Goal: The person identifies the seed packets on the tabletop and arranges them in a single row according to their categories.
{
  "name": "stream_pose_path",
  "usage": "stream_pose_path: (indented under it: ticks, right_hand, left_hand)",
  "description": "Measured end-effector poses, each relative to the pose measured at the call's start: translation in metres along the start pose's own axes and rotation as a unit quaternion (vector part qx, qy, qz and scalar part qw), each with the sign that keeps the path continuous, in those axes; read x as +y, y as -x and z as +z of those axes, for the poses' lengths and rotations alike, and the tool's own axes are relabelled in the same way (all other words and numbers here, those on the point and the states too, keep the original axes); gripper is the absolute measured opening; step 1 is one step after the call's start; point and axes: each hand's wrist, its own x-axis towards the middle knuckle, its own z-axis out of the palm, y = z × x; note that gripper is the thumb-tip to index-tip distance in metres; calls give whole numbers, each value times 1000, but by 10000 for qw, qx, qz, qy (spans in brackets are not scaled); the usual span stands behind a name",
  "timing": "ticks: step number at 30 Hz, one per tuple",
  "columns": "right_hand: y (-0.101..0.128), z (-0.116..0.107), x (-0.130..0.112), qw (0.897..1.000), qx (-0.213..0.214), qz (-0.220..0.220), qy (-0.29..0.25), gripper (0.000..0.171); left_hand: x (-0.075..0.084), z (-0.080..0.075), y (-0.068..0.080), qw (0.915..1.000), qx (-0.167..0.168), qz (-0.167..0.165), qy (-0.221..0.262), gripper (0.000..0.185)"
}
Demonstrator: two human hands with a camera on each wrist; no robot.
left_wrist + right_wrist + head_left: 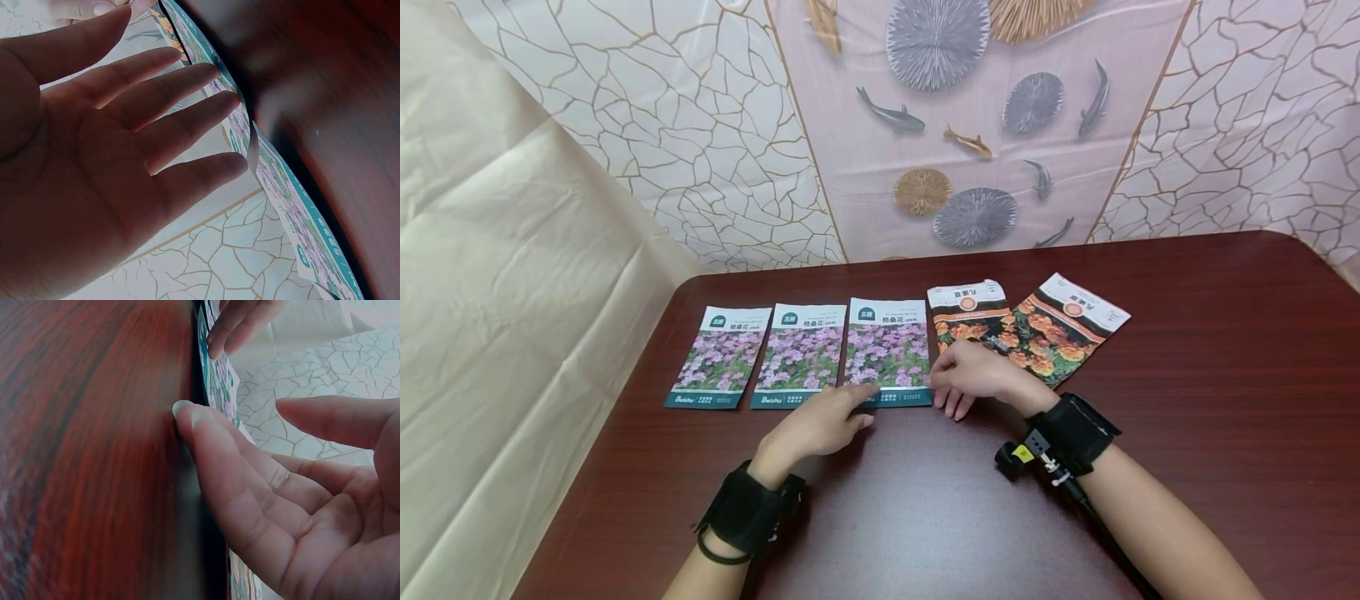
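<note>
Three flower seed packets with purple blooms lie in a row: a left one [718, 358], a middle one [801, 354] and a right one [889, 350]. My left hand [820, 421] has its fingers extended, with the fingertips on the lower left part of the right purple packet. At that packet's lower right corner is my right hand [972, 373], fingers bent and thumb apart from them in the right wrist view. Nothing shows between them. Beyond this hand lie two orange-flower seed packets, one upright [967, 302] and one tilted [1062, 327], partly covered by the hand.
All the packets lie on a dark red wooden table [1210, 375]. A patterned cloth [715, 117] hangs behind its far edge, and a cream cloth [512, 333] hangs along the left side. Black straps with camera gear surround both wrists.
</note>
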Motion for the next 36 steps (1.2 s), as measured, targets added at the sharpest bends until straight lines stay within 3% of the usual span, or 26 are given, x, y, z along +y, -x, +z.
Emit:
stream_pose_path:
  ticks: [16,24,36]
  right_hand:
    - [12,-19,-11,9994,98,-284,-173,31]
    - [18,-31,-14,9985,256,-477,-34,34]
    - [32,-41,-19,9974,619,-359,-124,34]
  left_hand:
    - [3,-1,1,9998,167,28,-87,45]
    - [6,-1,0,9994,124,260,-186,45]
    - [11,4,2,9976,2,561,-418,47]
